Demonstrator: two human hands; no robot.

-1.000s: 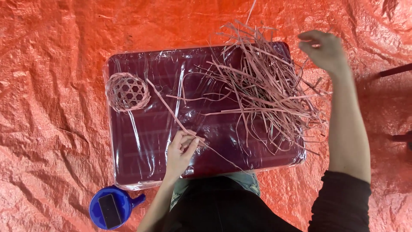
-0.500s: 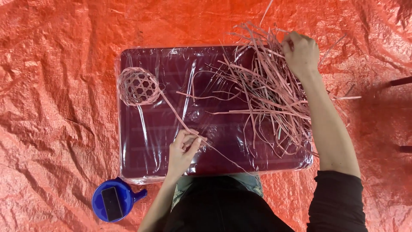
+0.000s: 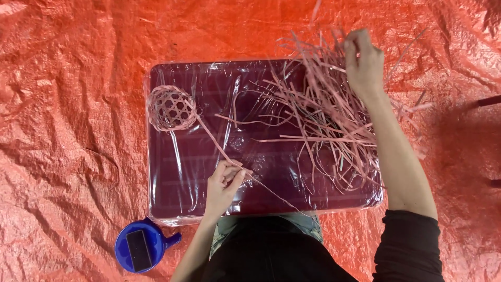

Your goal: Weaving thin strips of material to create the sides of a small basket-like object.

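So the left hand (image 3: pixel 223 184) is pinching a long pink strip (image 3: pixel 219 149) near the front of the desk (image 3: pixel 177 183), fingers closed on it. That strip runs diagonally up and left to a small woven ball (image 3: pixel 171 108), open hexagon weave, sitting at the desk's back left corner. The right hand (image 3: pixel 364 61) is up at the far right, fingers curled around a few strands at the top of the strip pile (image 3: pixel 323 115), a loose messy heap over the right half of the desk. The desk top is dark maroon under shiny clear plastic. Orange tarp (image 3: pixel 68 104) covers the floor all around. A blue cup (image 3: pixel 140 250) with a dark phone lying in it sits on the tarp, front left, just off the desk corner.
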